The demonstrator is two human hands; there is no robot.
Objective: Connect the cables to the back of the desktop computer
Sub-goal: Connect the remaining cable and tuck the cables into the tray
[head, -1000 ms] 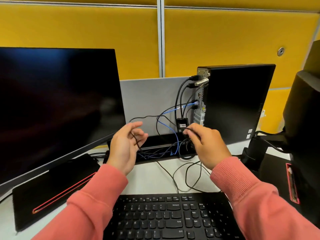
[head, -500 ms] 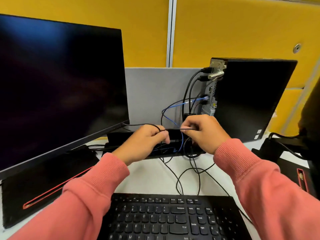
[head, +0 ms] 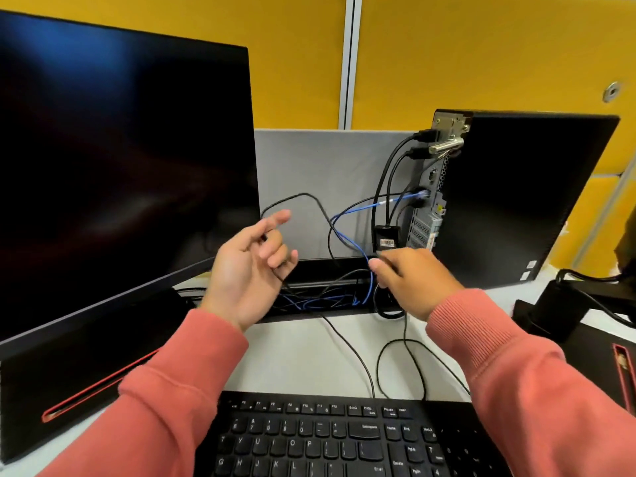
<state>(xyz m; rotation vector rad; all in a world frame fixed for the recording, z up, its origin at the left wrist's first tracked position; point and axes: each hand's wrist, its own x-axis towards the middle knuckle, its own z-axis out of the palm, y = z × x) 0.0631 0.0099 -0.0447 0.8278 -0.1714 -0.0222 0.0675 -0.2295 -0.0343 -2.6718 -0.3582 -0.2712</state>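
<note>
The black desktop computer [head: 516, 201] stands upright at the right, its back panel [head: 430, 204] facing left. Two black cables [head: 418, 144] sit plugged in near its top, and a blue network cable [head: 395, 200] lower down. A small black adapter [head: 387, 237] with a barcode label hangs beside the panel. My right hand [head: 413, 280] pinches a thin black cable [head: 406, 339] just below the adapter; its end is hidden by my fingers. My left hand [head: 251, 266] is raised palm-up with relaxed fingers. A looping thin black cable [head: 303, 195] runs between those fingers.
A large dark monitor [head: 120, 166] fills the left. The black keyboard [head: 344, 438] lies at the near edge. A cable slot [head: 327, 299] full of blue and black wires runs behind my hands, before a grey divider [head: 327, 166]. A monitor arm base [head: 564, 304] stands at right.
My left hand has let go its grip on the thin cable and lifted away to the left with the fingers spread. My right hand has dropped slightly, still pinching its cable.
</note>
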